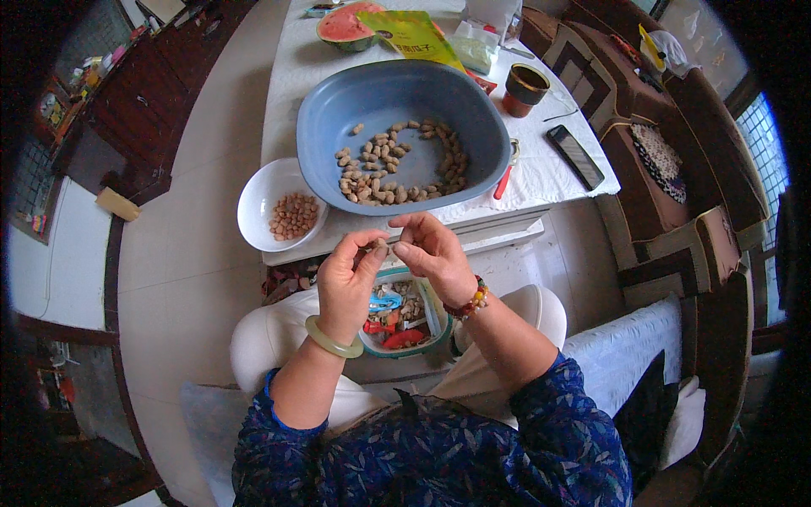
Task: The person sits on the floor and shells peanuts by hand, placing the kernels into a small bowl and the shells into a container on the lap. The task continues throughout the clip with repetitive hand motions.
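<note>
My left hand [347, 269] pinches a peanut [381, 243] between thumb and fingertips; the fingers cover much of it. Close beside it, my right hand [436, 256] has its thumb and index finger apart, with no thing visible between them. Past the hands, a blue plastic basin [405, 95] on the table holds many unshelled peanuts [383, 152]. To its left a white bowl [256, 190] contains shelled peanut kernels [294, 217]. Below my hands, between my knees, a bin with a green rim [448, 329] holds peanut shells [412, 305] and wrappers.
On the white-covered table [282, 95] are a cut watermelon [348, 26], a yellow-green snack bag [412, 38], a dark cup [524, 92], a smartphone [575, 157] and a red-handled tool [504, 180]. A brown sofa [659, 127] stands to the right, a dark wooden cabinet [149, 95] to the left.
</note>
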Demonstrator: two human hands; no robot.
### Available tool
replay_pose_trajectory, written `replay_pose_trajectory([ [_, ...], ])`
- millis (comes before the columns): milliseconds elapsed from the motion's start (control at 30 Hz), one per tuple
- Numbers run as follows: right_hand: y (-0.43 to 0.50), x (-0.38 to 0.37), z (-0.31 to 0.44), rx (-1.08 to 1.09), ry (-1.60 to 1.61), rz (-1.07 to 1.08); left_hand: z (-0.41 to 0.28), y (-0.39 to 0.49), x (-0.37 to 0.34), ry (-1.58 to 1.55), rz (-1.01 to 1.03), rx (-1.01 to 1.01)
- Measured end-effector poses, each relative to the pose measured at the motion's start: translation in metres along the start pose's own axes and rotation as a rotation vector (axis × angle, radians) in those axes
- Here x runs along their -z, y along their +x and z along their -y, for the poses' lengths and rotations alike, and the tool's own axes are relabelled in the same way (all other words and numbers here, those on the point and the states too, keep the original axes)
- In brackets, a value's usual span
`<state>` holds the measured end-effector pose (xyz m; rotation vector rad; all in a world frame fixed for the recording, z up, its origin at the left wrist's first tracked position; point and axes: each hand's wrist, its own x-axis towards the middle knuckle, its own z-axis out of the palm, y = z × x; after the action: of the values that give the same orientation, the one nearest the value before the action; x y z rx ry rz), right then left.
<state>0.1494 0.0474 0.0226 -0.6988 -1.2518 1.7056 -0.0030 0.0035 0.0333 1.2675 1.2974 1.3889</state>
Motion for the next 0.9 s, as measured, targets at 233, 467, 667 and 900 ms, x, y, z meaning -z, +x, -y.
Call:
replay_pose_trajectory([
  [233,-0.003,-0.010,-0.007,0.232,-0.351,0.086,-0.005,-0.002,-0.002,0.335,0.044,-0.386],
  [467,-0.010,-0.019,-0.009,0.334,-0.493,-0.013,-0.007,-0.006,-0.001,0.371,0.048,-0.429],
  [667,-0.006,-0.015,-0.011,0.248,-0.249,0.007,0.004,-0.003,-0.005,0.137,0.061,-0.149],
  [900,-0.002,-0.007,-0.007,0.095,-0.180,0.046,-0.002,0.002,0.003,-0.492,0.077,0.185],
])
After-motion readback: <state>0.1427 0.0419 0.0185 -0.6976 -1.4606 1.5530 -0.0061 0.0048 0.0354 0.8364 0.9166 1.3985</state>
